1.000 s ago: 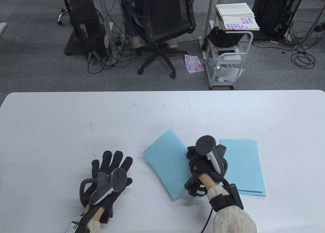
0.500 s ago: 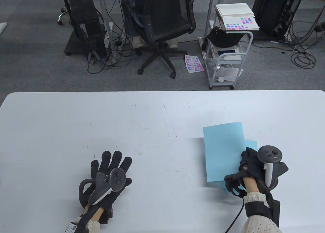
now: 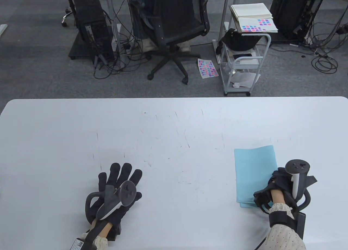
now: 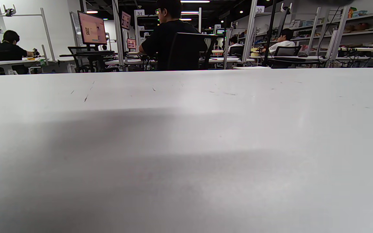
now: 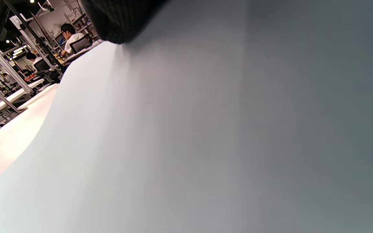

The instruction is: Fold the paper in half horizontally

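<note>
My right hand (image 3: 282, 187) sets the blue paper (image 3: 254, 173) onto the stack at the worktop's (image 3: 174, 119) right, its grip hidden from view; my left hand (image 3: 117, 187) lies flat and released, out of the way.

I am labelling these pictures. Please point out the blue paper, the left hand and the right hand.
blue paper (image 3: 252, 171), table view, bare upper sheet.
left hand (image 3: 117, 187), table view, middle of the glove.
right hand (image 3: 280, 186), table view, gloved back.
</note>
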{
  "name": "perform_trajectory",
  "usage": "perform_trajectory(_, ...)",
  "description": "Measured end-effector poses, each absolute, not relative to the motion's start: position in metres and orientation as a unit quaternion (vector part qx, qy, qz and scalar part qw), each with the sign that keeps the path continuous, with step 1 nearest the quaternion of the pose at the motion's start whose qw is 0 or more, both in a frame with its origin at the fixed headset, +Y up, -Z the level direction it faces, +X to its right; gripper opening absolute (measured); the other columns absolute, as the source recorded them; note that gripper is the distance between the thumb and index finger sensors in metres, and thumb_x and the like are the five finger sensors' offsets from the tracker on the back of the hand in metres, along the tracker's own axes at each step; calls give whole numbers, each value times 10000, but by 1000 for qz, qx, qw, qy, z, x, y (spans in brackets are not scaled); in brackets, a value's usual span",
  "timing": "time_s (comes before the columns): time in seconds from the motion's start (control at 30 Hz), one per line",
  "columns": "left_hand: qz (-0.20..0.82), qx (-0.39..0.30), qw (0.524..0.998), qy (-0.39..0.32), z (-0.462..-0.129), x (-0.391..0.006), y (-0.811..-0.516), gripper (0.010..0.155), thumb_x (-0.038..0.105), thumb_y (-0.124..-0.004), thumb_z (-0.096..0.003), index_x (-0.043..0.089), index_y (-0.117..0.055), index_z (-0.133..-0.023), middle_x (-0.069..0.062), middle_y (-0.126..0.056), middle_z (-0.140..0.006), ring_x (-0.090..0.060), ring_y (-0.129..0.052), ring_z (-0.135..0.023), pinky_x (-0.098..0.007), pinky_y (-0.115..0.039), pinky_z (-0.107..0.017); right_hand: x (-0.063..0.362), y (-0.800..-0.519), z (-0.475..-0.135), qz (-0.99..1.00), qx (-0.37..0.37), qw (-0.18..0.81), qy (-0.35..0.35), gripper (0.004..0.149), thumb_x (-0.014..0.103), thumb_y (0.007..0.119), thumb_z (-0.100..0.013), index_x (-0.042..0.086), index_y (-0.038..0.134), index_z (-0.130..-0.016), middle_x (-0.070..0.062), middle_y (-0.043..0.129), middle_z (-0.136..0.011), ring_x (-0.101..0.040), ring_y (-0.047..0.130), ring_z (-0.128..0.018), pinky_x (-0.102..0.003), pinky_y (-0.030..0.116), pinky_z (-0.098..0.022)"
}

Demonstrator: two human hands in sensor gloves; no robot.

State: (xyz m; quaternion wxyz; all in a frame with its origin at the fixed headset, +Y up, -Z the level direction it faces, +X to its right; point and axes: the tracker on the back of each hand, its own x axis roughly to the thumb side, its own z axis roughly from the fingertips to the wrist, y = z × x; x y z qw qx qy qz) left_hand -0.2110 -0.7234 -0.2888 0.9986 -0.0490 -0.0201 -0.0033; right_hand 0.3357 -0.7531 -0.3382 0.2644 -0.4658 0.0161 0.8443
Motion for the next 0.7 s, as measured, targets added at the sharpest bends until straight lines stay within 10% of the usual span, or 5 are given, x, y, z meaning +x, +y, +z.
perform_trajectory(0.2, -5, -50, 998, -26, -288, -207, -724, 749, 633, -646, -353, 619, -279, -1006, 209, -181, -1204, -205, -135, -1171, -598, -245, -870, 316, -743, -340, 880, -418, 222, 32, 660, 355, 705, -486, 233, 433, -1074, -73, 497, -1120, -437, 340, -1044, -678, 246, -729)
perform_trajectory(0.7, -9, -60, 997, -40, -286, -192, -728, 754, 637, -640, -356, 623, -258, -1005, 213, -160, -1203, -201, -117, -1171, -597, -230, -874, 194, -725, -329, 964, -155, 213, 32, 647, 378, 713, -483, 255, 473, -1070, -68, 470, -1141, -435, 288, -1056, -690, 200, -720)
